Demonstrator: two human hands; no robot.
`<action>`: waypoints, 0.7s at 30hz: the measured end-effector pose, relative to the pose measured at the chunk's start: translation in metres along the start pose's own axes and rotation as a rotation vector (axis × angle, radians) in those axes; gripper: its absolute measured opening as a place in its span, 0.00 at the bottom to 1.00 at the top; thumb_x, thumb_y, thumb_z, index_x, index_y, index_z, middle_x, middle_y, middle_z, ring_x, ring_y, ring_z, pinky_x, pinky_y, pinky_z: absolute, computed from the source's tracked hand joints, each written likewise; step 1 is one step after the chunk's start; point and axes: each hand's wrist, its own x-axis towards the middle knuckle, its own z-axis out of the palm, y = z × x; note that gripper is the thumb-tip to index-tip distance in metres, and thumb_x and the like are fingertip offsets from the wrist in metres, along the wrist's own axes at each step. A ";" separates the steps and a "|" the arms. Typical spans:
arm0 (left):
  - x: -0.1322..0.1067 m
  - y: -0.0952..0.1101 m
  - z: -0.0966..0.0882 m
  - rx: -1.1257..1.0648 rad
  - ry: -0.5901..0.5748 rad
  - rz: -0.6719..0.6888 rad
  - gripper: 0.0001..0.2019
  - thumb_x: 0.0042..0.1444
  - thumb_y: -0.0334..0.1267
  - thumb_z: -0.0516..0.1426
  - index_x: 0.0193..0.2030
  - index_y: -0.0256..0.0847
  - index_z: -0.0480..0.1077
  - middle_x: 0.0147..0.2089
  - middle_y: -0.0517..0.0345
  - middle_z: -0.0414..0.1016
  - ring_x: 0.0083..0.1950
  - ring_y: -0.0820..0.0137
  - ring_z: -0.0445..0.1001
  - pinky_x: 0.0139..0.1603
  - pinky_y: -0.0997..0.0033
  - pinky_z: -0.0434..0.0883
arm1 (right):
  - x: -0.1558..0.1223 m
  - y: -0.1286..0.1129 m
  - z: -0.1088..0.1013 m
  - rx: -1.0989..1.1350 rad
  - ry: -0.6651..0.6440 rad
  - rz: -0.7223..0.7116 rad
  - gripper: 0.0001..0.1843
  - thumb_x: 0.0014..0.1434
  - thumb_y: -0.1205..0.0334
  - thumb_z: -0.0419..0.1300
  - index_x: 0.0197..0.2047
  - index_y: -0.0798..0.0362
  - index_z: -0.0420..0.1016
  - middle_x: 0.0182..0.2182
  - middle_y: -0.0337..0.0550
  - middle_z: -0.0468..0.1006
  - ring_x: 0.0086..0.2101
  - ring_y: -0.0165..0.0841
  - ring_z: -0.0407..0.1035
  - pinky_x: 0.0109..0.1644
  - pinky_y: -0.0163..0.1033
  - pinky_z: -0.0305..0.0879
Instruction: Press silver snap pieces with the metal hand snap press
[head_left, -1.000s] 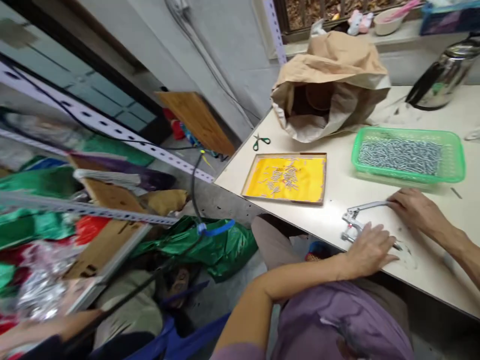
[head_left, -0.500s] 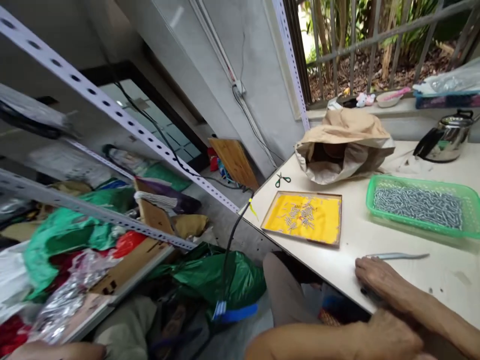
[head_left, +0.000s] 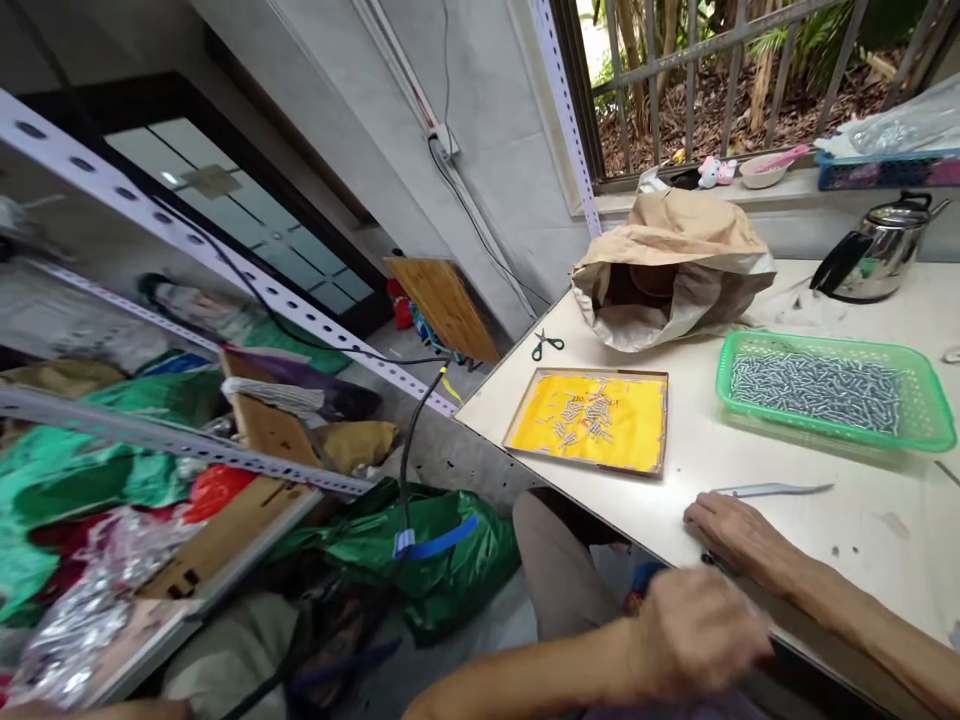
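My right hand lies flat on the white table near its front edge, fingers stretched out and together. A dark part of a hand tool shows under its palm. The tool's thin metal handle sticks out just beyond the fingertips. My left hand hangs below the table edge in front of my lap, curled and smeared by motion; what it holds, if anything, does not show.
A yellow-lined tray with several small metal pieces sits left of the hands. A green basket of metal parts is behind them. Farther back are a brown paper bag, green scissors and a kettle. Cluttered metal shelving fills the left.
The view swung up and left, then settled. My left hand came off the tool and dropped below the table edge. My right hand slid toward the front edge over the tool.
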 end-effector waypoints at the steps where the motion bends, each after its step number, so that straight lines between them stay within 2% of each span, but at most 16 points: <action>1: 0.005 -0.017 -0.010 0.092 -0.006 -0.129 0.13 0.67 0.35 0.49 0.38 0.38 0.75 0.30 0.57 0.76 0.31 0.73 0.71 0.35 0.73 0.71 | 0.009 -0.001 -0.008 0.024 0.062 -0.003 0.23 0.61 0.74 0.46 0.52 0.46 0.72 0.35 0.43 0.76 0.34 0.33 0.71 0.38 0.37 0.71; 3: 0.018 -0.056 -0.024 0.283 -0.087 -0.420 0.12 0.66 0.33 0.50 0.40 0.38 0.76 0.34 0.54 0.76 0.35 0.70 0.71 0.37 0.70 0.71 | 0.022 0.005 -0.033 0.028 0.253 0.006 0.18 0.65 0.68 0.46 0.52 0.49 0.72 0.36 0.45 0.75 0.34 0.33 0.71 0.36 0.37 0.71; 6: 0.036 -0.112 -0.030 0.405 -0.271 -0.694 0.09 0.63 0.33 0.54 0.43 0.39 0.77 0.38 0.52 0.76 0.41 0.67 0.71 0.41 0.69 0.71 | 0.024 0.035 -0.078 -0.160 0.533 0.122 0.15 0.67 0.59 0.48 0.49 0.52 0.73 0.38 0.47 0.73 0.35 0.35 0.71 0.37 0.40 0.72; 9: 0.049 -0.144 -0.019 0.382 -0.481 -0.795 0.09 0.64 0.34 0.54 0.42 0.39 0.77 0.40 0.51 0.75 0.46 0.65 0.70 0.45 0.68 0.70 | 0.005 0.066 -0.112 -0.488 0.569 0.287 0.20 0.68 0.54 0.45 0.47 0.53 0.75 0.38 0.52 0.72 0.36 0.41 0.70 0.33 0.43 0.70; 11: 0.055 -0.152 -0.011 0.356 -0.613 -0.806 0.11 0.64 0.35 0.53 0.40 0.38 0.77 0.41 0.50 0.74 0.48 0.64 0.70 0.47 0.68 0.69 | -0.013 0.068 -0.117 -0.531 0.506 0.357 0.22 0.68 0.53 0.42 0.48 0.53 0.74 0.38 0.53 0.72 0.35 0.41 0.70 0.30 0.42 0.69; 13: 0.060 -0.154 -0.006 0.351 -0.719 -0.809 0.12 0.65 0.34 0.52 0.38 0.37 0.77 0.41 0.49 0.74 0.49 0.62 0.69 0.47 0.67 0.69 | -0.032 0.055 -0.105 -0.385 0.414 0.358 0.22 0.69 0.52 0.42 0.49 0.52 0.74 0.37 0.50 0.73 0.32 0.37 0.72 0.30 0.40 0.71; 15: 0.063 -0.154 -0.003 0.359 -0.781 -0.807 0.13 0.65 0.32 0.50 0.39 0.36 0.77 0.42 0.47 0.73 0.49 0.62 0.69 0.47 0.66 0.69 | -0.049 0.034 -0.079 -0.175 0.301 0.351 0.21 0.69 0.52 0.42 0.48 0.49 0.74 0.36 0.47 0.74 0.32 0.35 0.73 0.33 0.38 0.73; 18: 0.065 -0.150 0.001 0.374 -0.789 -0.793 0.13 0.65 0.30 0.49 0.41 0.34 0.76 0.43 0.45 0.73 0.48 0.62 0.69 0.48 0.66 0.69 | -0.078 0.009 -0.029 0.021 0.155 0.425 0.19 0.69 0.53 0.44 0.48 0.45 0.74 0.36 0.45 0.75 0.32 0.35 0.74 0.33 0.37 0.73; 21: 0.067 -0.145 0.005 0.364 -0.782 -0.780 0.12 0.63 0.27 0.49 0.44 0.33 0.75 0.44 0.43 0.72 0.48 0.62 0.69 0.47 0.66 0.71 | -0.107 0.007 0.018 0.049 0.108 0.450 0.20 0.67 0.53 0.47 0.56 0.44 0.70 0.39 0.48 0.75 0.35 0.39 0.75 0.34 0.40 0.74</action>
